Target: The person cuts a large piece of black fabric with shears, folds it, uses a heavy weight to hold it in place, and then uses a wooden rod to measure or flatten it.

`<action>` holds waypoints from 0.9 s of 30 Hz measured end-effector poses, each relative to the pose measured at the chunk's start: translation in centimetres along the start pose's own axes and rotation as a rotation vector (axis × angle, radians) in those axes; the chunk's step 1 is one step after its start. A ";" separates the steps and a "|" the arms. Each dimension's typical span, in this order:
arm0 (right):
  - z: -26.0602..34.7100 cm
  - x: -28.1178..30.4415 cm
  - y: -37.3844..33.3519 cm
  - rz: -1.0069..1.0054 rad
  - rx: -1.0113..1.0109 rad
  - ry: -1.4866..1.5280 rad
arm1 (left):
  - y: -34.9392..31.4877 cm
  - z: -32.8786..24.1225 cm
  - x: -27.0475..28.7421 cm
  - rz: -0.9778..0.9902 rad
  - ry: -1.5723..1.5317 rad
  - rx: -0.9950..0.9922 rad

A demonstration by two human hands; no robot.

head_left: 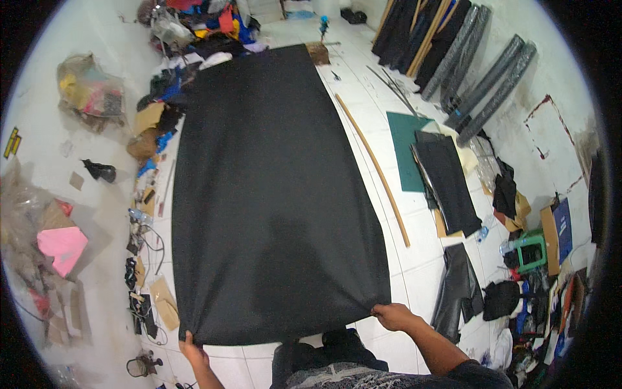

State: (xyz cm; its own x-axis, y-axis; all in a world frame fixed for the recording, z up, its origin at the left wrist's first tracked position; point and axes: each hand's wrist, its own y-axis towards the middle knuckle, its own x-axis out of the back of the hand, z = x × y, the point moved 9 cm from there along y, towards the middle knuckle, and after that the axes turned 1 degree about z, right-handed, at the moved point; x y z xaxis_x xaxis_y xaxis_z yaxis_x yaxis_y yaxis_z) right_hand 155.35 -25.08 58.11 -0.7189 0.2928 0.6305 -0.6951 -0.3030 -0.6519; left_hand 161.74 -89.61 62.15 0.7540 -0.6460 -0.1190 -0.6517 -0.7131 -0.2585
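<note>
A long sheet of black fabric (272, 175) stretches away from me over the white tiled floor. My left hand (193, 350) pinches its near left corner, thumb on top. Farther right, my right hand (394, 316) is closed on the near right edge, and creases run inward from both grips. The near edge hangs just in front of my legs, raised off the floor. At its far end the sheet reaches a small brown block (317, 54) and a pile of cloth.
A wooden stick (372, 168) lies along the sheet's right side. Beyond it are a green cutting mat (403, 152) and folded black material (444, 181). Wrapped rolls (499, 91) lean on the right wall. A green stool (532, 253) stands among clutter. Scraps and cables (152, 243) line the left wall.
</note>
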 end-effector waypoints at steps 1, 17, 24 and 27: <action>0.1 -0.6 -0.7 0.036 -0.012 0.021 | -1.0 -0.1 1.5 -0.034 0.039 0.008; -11.7 -17.4 17.6 -0.601 0.231 -0.024 | 8.3 31.6 5.7 0.115 0.566 0.305; -21.1 -24.0 34.3 -0.862 0.142 -0.079 | 17.8 52.0 1.5 0.320 0.510 0.262; -24.4 -25.7 38.5 -0.991 0.115 -0.193 | 20.5 57.9 -1.8 0.401 0.532 0.137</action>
State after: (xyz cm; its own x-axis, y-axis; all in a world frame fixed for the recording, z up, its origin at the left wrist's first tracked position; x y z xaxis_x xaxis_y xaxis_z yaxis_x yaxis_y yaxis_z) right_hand 147.10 -22.09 6.53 0.2007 0.3110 0.9290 -0.9666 -0.0915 0.2394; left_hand 151.72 -87.27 1.52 0.2905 -0.9242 0.2478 -0.8298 -0.3723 -0.4158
